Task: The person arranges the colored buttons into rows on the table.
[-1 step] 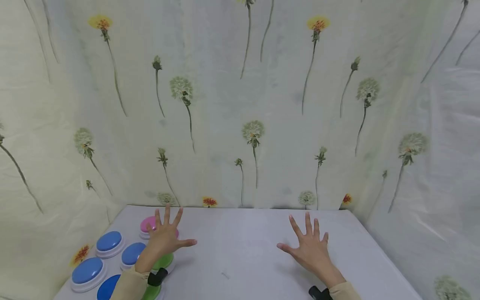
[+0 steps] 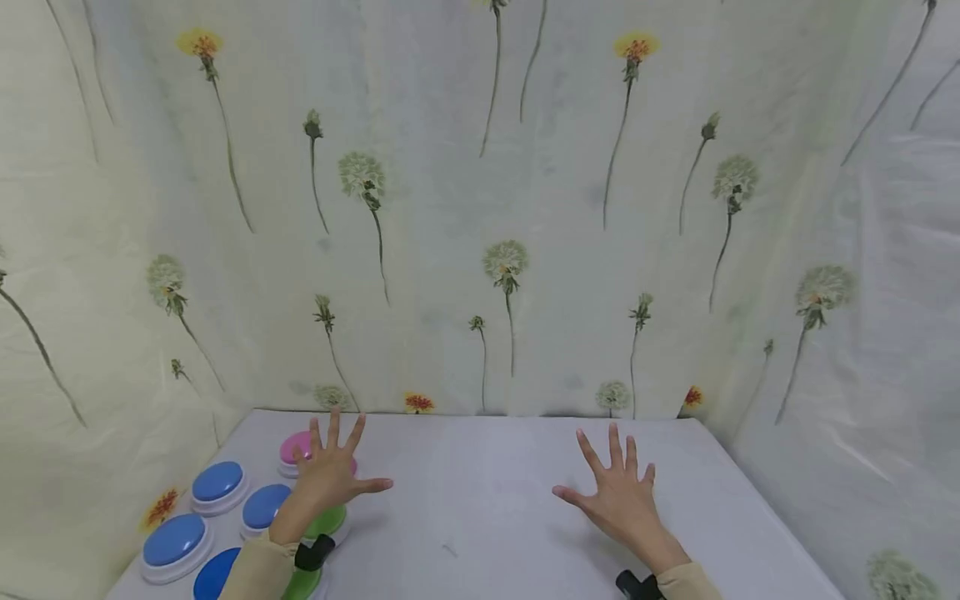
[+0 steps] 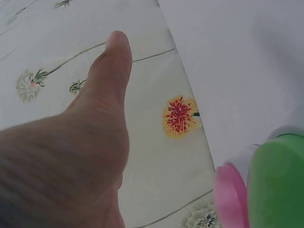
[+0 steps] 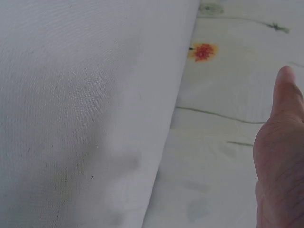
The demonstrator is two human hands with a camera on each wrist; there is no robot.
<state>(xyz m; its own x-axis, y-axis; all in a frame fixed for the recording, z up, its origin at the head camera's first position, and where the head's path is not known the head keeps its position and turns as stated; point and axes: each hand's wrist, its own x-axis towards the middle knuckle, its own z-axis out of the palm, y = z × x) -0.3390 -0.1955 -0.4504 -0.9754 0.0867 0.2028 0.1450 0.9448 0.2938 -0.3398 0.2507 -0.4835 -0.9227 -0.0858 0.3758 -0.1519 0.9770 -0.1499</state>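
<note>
My left hand [image 2: 328, 479] is held above the left part of the white table, fingers spread and thumb pointing right. Beneath and around it stand big round push buttons on white bases: a pink button [image 2: 296, 448], partly hidden behind the fingers, a green button [image 2: 328, 522] by the wrist and a blue button [image 2: 266, 507] left of the forearm. The left wrist view shows the thumb, with a green button [image 3: 278, 185] and a pink button [image 3: 230, 197] at lower right. My right hand [image 2: 621, 504] hovers with spread fingers over the table's right side, holding nothing.
More blue buttons [image 2: 217, 481] line the left side of the white table [image 2: 465, 475]. Another green button [image 2: 302, 584] is partly covered by the left sleeve. A curtain [image 2: 435, 208] printed with dandelions hangs behind the table and along both sides.
</note>
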